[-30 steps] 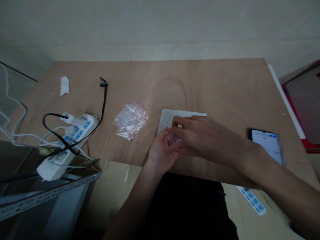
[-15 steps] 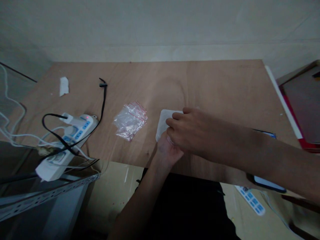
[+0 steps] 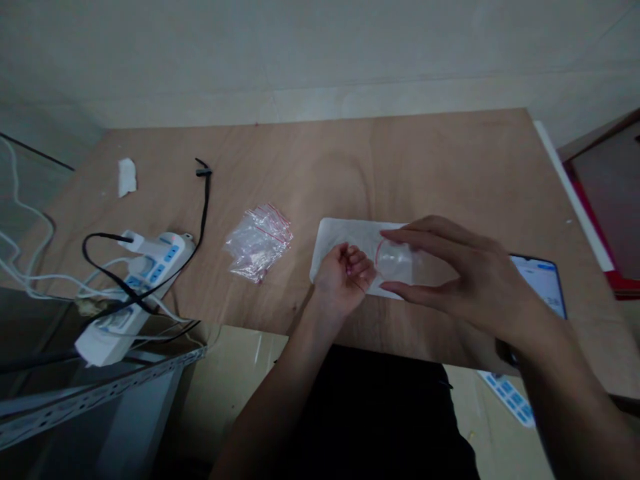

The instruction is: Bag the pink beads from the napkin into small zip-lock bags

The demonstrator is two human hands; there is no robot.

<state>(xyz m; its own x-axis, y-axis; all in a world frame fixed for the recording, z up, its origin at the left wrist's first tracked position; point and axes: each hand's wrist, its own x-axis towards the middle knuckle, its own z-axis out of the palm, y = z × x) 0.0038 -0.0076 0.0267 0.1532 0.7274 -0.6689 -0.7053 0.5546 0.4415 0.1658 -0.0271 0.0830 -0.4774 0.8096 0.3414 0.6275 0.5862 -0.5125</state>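
Observation:
My left hand (image 3: 345,277) is turned palm up over a white tray (image 3: 333,233), its fingers curled in. A tiny dark pinkish speck shows among those fingers, too small to name. Just to its right, my right hand (image 3: 465,273) grips a small clear zip-lock bag (image 3: 395,261) between thumb and fingers. The bag's red-lined mouth faces my left hand, close to the fingertips. Beyond my left forearm, more clear zip-lock bags (image 3: 259,241) lie in a loose pile on the wooden table (image 3: 280,160).
A white power strip (image 3: 150,273) with tangled cables sits at the left edge. A black strap-like cable (image 3: 206,200) and a white paper scrap (image 3: 127,177) lie farther back. Right of my right hand is a phone (image 3: 543,283) with a lit screen. Another power strip (image 3: 510,400) shows below the table.
My right hand has drawn back to the right from over my left hand and now spans a clear bag. More of the tray and the phone shows. My left hand stays nearly in place.

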